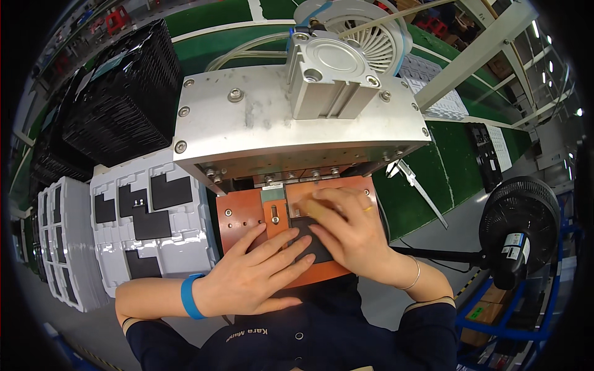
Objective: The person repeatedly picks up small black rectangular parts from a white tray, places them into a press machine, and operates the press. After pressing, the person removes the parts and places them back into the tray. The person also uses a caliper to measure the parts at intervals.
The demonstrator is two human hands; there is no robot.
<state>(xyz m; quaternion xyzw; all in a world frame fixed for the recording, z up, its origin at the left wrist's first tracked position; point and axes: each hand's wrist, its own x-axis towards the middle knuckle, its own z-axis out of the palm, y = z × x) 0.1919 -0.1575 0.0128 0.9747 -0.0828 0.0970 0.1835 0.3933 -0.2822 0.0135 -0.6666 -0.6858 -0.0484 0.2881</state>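
A dark grey flat plate (317, 251) lies on the orange base (238, 204) of a metal press. My left hand (253, 275) rests flat with fingers spread, its fingertips over the plate's left side and the orange block (276, 231) beside it. My right hand (356, 235) is bent over the plate's upper part, thumb and fingers drawn together. Whatever lies between those fingertips is too small and covered to make out. Above both hands hangs the silver press housing (247, 123), with an air cylinder (337, 80) on top.
On the left stands a white tray (179, 247) with dark flat pieces, beside stacked white trays (74, 266). Black trays (124, 99) are piled behind. A caliper (421, 191) lies on the green table (402, 213) at right, near a black fan (520, 216).
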